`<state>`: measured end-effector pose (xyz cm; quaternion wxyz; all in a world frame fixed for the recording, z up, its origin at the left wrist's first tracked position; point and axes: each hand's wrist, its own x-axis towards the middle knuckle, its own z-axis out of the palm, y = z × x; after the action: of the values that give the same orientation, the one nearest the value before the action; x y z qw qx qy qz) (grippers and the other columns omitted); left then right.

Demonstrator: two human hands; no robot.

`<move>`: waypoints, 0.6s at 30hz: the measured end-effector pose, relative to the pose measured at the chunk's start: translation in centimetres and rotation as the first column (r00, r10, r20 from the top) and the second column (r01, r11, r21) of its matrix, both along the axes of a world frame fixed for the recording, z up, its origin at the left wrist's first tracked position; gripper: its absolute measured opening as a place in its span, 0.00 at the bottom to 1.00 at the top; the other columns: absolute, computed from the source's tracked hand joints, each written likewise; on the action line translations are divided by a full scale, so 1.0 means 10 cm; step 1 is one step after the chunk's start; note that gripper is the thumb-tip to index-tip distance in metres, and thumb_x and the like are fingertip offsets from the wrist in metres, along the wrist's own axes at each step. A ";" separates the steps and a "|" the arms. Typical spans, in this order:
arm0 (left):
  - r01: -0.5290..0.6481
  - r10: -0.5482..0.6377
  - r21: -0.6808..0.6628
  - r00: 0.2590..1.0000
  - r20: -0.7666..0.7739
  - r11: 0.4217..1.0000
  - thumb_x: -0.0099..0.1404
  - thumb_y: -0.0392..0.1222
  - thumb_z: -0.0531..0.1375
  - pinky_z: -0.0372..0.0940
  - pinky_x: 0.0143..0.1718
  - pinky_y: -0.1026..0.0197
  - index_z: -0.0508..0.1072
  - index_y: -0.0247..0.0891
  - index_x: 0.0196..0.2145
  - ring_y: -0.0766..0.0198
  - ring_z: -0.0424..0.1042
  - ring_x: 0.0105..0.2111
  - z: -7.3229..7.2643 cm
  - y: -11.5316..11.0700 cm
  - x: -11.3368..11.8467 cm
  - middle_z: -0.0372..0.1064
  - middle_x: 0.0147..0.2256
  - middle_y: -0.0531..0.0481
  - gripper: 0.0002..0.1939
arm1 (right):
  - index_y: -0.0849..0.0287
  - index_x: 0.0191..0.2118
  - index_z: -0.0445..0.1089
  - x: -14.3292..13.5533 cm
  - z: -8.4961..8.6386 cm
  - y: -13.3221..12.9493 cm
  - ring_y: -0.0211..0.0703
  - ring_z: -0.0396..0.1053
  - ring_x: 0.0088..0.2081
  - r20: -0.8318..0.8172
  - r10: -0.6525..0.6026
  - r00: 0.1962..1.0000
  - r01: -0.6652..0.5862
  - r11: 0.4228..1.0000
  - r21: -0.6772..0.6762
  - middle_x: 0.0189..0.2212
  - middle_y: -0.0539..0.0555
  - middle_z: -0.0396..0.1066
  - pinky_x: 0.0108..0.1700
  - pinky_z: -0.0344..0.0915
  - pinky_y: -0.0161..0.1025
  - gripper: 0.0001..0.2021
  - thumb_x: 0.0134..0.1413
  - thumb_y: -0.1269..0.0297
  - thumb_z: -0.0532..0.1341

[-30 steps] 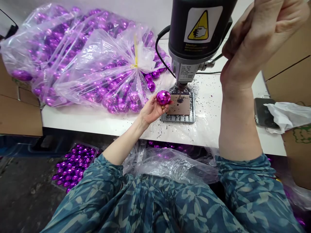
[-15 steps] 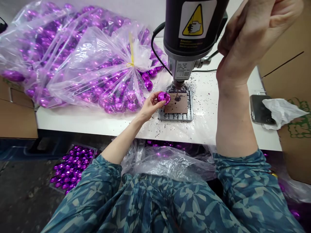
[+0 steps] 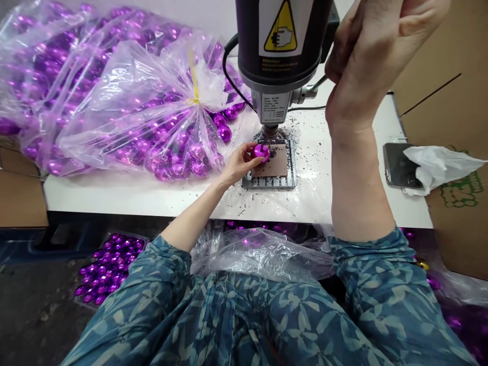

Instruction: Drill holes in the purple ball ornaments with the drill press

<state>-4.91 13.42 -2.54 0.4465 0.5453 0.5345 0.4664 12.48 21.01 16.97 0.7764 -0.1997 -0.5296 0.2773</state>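
Near the centre of the frame, the left hand (image 3: 240, 165) has brought the purple bauble (image 3: 261, 153) over the upper left of the brown board (image 3: 278, 166); a second ago it sat at the board's left edge on upturned fingers. The thumb has come round to the front, so the bauble is pinched between thumb and fingers, the hand half curled. That probably means it is being lined up beneath the black machine (image 3: 280, 63) at top centre. It lies just right of the hand, at the fingertips, left of the dark patch (image 3: 273, 154) on the board. At upper right the right hand (image 3: 375, 61) is curled beside the machine; what it grips, if anything, cannot be told
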 end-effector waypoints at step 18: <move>-0.015 0.084 0.235 0.955 -0.284 0.972 0.64 0.44 0.75 0.70 0.63 0.46 0.72 0.41 0.59 0.50 0.75 0.57 -0.23 0.04 0.27 0.76 0.56 0.42 0.29 | 0.58 0.18 0.45 0.02 0.01 -0.04 0.19 0.48 0.15 -0.014 0.032 0.999 -0.032 0.999 -0.010 0.11 0.42 0.48 0.23 0.40 0.25 0.24 0.68 0.73 0.50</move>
<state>-2.18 13.85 -4.87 0.2844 0.6427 0.5504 0.4505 12.71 20.62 17.04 0.7744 -0.1931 -0.5261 0.2937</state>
